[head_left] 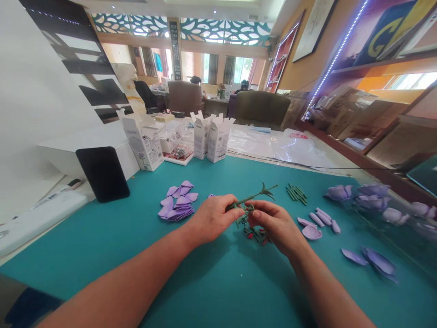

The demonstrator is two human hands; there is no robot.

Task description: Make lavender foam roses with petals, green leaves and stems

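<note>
I have the green stem (254,197) low over the teal tabletop (102,246): my left hand (213,217) has its fingers closed round the lower end, and my right hand (273,223) pinches small green pieces against it. It looks light, thin and bendy, best gripped along the shaft, clear of the leafy tip. Purple petals (177,202) lie left, green sticks (296,193) and rolled petals (321,219) right; none crowd my hands.
</note>
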